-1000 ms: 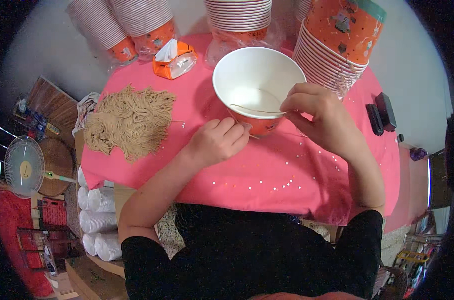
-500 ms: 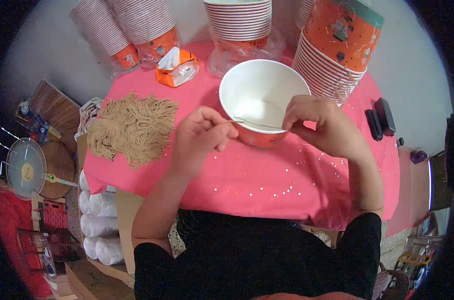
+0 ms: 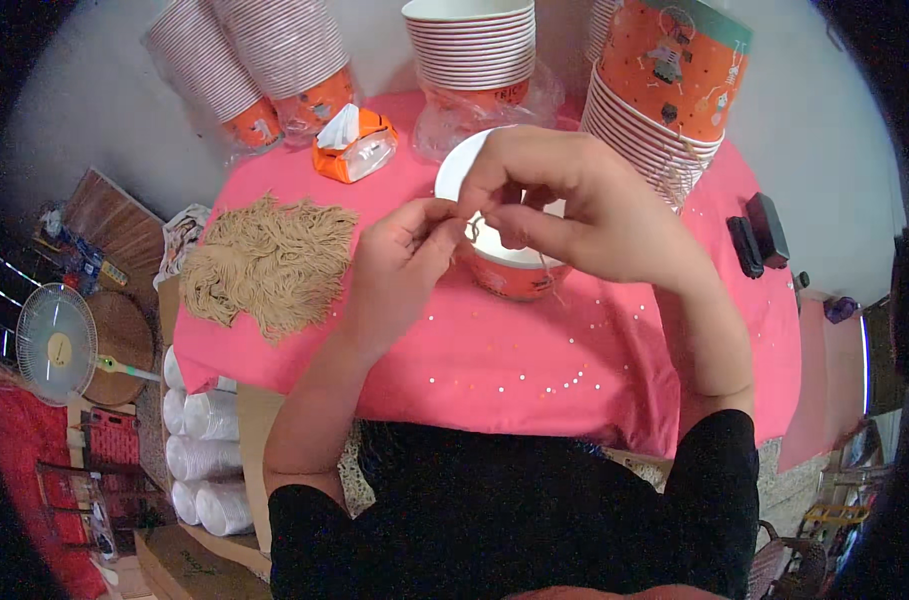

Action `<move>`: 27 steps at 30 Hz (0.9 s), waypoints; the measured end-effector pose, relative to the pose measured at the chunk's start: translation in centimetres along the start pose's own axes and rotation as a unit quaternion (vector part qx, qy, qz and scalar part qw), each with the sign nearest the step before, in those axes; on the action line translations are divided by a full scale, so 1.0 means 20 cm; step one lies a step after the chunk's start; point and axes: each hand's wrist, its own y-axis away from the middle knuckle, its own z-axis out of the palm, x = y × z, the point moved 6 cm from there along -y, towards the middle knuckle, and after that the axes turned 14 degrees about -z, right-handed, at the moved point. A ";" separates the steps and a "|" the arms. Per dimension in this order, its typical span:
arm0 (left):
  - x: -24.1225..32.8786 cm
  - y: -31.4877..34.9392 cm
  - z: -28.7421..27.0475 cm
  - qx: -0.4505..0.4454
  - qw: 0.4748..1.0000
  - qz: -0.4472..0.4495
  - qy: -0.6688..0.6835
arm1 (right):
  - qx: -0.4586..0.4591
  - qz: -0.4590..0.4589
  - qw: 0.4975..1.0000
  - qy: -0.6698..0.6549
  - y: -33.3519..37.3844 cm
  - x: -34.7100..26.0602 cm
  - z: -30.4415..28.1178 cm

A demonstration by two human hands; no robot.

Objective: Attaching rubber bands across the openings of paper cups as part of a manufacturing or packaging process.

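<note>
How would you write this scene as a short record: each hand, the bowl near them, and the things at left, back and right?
Left hand: pinches a thin tan cord
Right hand: at the same cord, its exact grip hidden
Bowl: upright, white inside, orange outside, partly hidden by the right hand
Surface: pink cloth
At left: pile of tan strands
At back: orange tissue pack, stacked bowls
At right: two black objects, side by side

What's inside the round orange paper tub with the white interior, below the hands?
Inside the round orange paper tub, white inner wall shows at the left and near side. The right hand hides much of the interior, so anything behind it cannot be seen.
</note>
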 end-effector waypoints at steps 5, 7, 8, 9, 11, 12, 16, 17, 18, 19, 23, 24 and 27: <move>0.01 0.00 0.01 -0.037 0.999 -0.002 0.001 | 0.027 0.023 0.998 -0.057 -0.04 0.04 0.01; 0.01 -0.01 0.00 -0.030 0.999 -0.012 0.009 | 0.028 -0.004 0.999 -0.036 -0.04 0.03 0.00; 0.01 -0.01 -0.01 -0.025 1.000 -0.015 0.001 | 0.028 -0.004 0.999 -0.037 -0.05 0.03 0.01; 0.01 -0.02 -0.02 -0.021 1.000 -0.019 -0.008 | 0.034 -0.002 0.999 -0.041 -0.05 0.03 0.00; 0.01 -0.02 -0.02 -0.018 0.998 -0.022 -0.050 | 0.046 0.021 0.997 -0.066 -0.04 0.04 0.00; 0.00 -0.02 -0.01 -0.020 0.996 -0.020 -0.083 | 0.056 0.024 0.996 -0.065 -0.04 0.04 -0.01; 0.01 -0.01 0.01 -0.030 0.995 0.038 -0.090 | 0.087 0.066 0.993 -0.035 -0.02 0.10 -0.03; 0.00 -0.01 0.00 -0.027 0.997 0.030 -0.063 | 0.098 0.066 0.993 -0.025 0.00 0.11 -0.04; -0.01 -0.03 -0.01 -0.025 0.999 0.023 -0.038 | 0.109 0.087 0.990 0.002 0.02 0.12 -0.05; -0.02 -0.04 -0.02 -0.027 0.999 0.019 -0.010 | 0.098 0.094 0.986 0.100 0.04 0.14 -0.07; -0.09 -0.07 -0.06 -0.065 0.983 -0.084 0.153 | 0.069 -0.032 0.946 0.315 0.07 0.09 -0.04; -0.09 -0.08 -0.06 -0.079 0.976 -0.084 0.182 | 0.043 -0.053 0.945 0.321 0.09 0.07 -0.01; -0.11 -0.09 -0.06 -0.107 0.962 -0.087 0.237 | -0.025 -0.063 0.947 0.313 0.15 0.06 0.08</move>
